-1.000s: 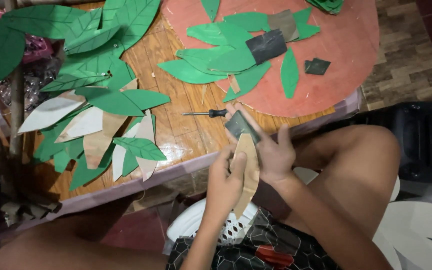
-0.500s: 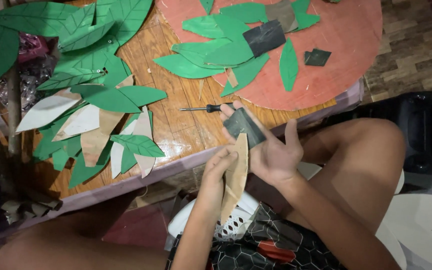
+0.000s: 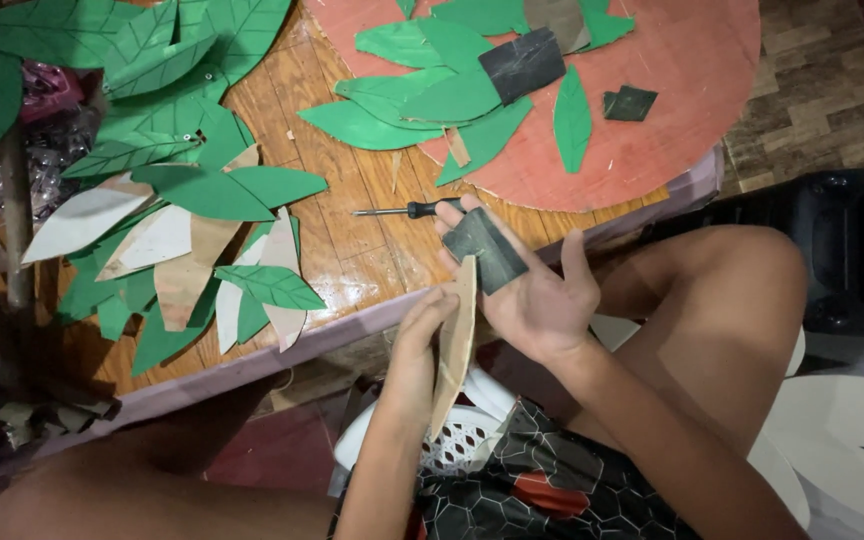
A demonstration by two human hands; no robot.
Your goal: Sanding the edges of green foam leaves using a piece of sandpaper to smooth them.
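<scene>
My left hand [image 3: 420, 330] pinches a tan cardboard leaf cut-out [image 3: 455, 345], held edge-on and upright over my lap. My right hand [image 3: 537, 295] is beside it, palm up with fingers spread. A dark grey rectangular piece [image 3: 484, 250] lies across its fingers, touching the top of the cardboard leaf. A small black-handled screwdriver [image 3: 407, 210] lies on the wooden table [image 3: 372, 250] just beyond my right fingertips.
A round red board [image 3: 672, 120] carries several green paper leaves [image 3: 422, 100] and two more dark pieces [image 3: 520, 62]. At the left is a pile of green and tan leaves [image 3: 182, 230] by a branch [image 3: 14, 220]. A white basket [image 3: 467, 440] sits below my hands.
My right hand has opened from around the leaf and turned palm up, with the dark piece on its fingers. The cardboard leaf has turned edge-on in my left hand.
</scene>
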